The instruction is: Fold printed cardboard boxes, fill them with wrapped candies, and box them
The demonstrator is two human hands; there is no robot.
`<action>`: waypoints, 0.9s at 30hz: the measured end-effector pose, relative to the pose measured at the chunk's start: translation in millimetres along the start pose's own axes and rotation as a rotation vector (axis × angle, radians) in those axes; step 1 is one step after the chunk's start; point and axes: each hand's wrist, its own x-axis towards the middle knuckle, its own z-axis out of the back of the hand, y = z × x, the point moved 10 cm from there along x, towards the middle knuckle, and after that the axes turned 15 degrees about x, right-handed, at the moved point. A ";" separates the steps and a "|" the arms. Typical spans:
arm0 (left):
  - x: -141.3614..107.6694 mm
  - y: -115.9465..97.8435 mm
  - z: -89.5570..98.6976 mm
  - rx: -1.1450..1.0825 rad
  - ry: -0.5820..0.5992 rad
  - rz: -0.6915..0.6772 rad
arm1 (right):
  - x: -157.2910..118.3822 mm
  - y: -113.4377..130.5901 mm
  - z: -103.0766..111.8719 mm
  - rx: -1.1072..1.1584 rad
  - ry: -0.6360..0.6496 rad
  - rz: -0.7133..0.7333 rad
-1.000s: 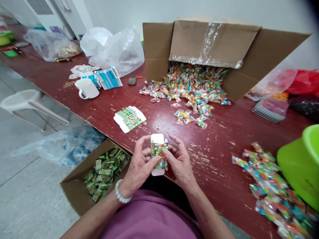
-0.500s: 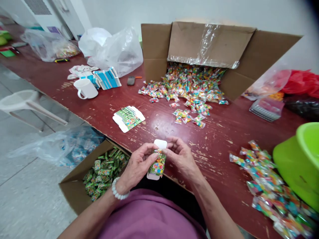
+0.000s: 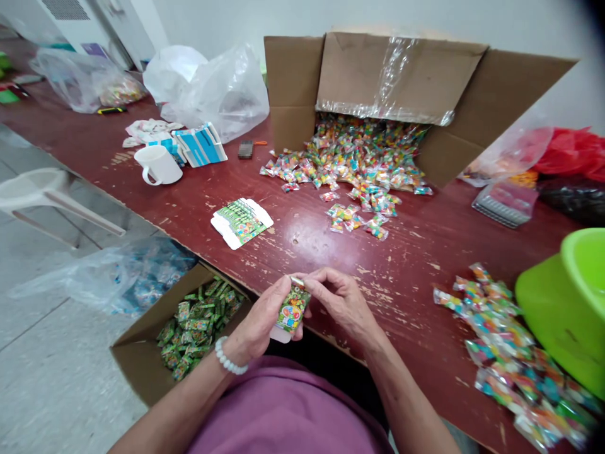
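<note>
A small green printed candy box (image 3: 292, 310) is held over the table's front edge. My left hand (image 3: 265, 318) wraps round it from the left, with fingertips showing behind its right side. My right hand (image 3: 338, 299) pinches the top end, where the flap is folded down. A white flap sticks out from the lower end. Whether anything lies inside the box cannot be seen. Flattened boxes (image 3: 242, 222) of the same print lie in a fanned stack on the table. Below left, a carton (image 3: 137, 353) holds many green boxes (image 3: 196, 325).
A large open carton (image 3: 397, 75) spills wrapped candies (image 3: 359, 157) onto the red table (image 3: 401, 265). More candies (image 3: 515, 359) lie beside a lime-green basin (image 3: 558, 302) at right. A white mug (image 3: 161, 167), plastic bags (image 3: 227, 94) and a white stool (image 3: 38, 189) are at left.
The top white flap, upright before, is now folded down. My left hand has shifted its hold round the box, and the box tilts more to the right.
</note>
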 end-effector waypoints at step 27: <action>24.7 -21.6 19.8 -0.056 -0.118 -0.103 | 59.8 32.6 41.9 -0.721 -0.078 0.404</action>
